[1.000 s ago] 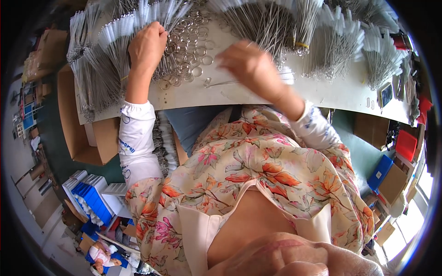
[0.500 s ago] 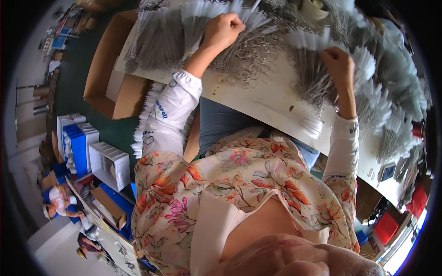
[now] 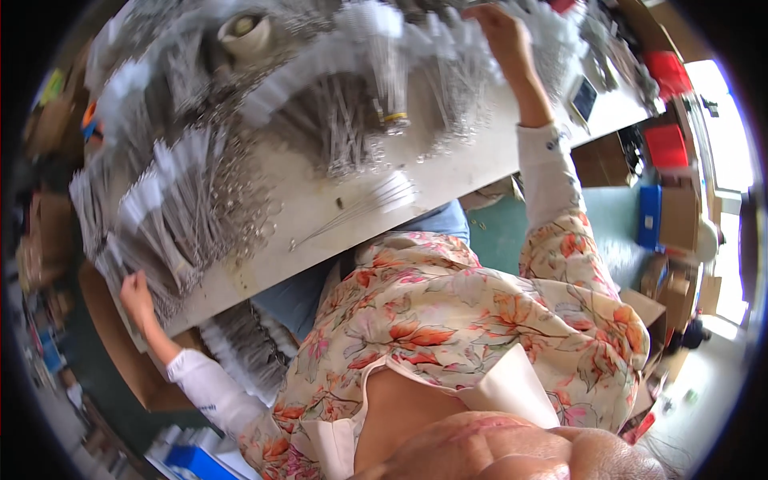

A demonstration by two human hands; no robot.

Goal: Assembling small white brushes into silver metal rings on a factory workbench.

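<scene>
Thin wire brushes with whitish bristle ends and ring-shaped wire loops lie in dense bunches across the pale table point(image 3: 312, 212). My left hand point(image 3: 138, 300) is at the table's left end, beside a bunch of brushes point(image 3: 164, 216); its fingers are closed, and what they hold is too small to make out. My right hand point(image 3: 510, 44) reaches to the far right, over another bunch point(image 3: 456, 80). Its fingers bend together, with their contents hidden. A few loose brushes point(image 3: 392, 192) lie near the front edge. One upright bunch point(image 3: 388, 68) has a yellow band around its wires.
A whitish round roll point(image 3: 245, 36) stands among the brushes at the back. On the right of the table lies a dark-screened device point(image 3: 583, 100). A cardboard box point(image 3: 120, 344) sits below the left end; red containers point(image 3: 666, 74) are beyond the right end.
The view has swung to the right. My hands are now much farther apart, the left at the table's left end, the right stretched out. The thin rod near my left hand no longer shows.
</scene>
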